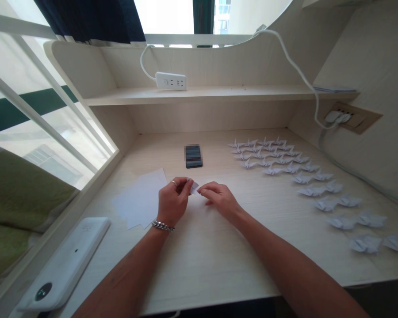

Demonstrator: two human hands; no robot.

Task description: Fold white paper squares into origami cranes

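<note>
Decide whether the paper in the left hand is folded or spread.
Folded: the paper in the left hand shows as a small pointed piece, unlike the flat sheets lying nearby.

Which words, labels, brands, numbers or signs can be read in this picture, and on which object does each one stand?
No text can be read anywhere.
Dark phone-like device: its screen is pixelated, nothing legible.
Long white device: a faint mark near its far end, too blurred to read.
White power strip: socket holes show, but no legible label.
Loose paper sheets and folded paper cranes: no writing visible.
</note>
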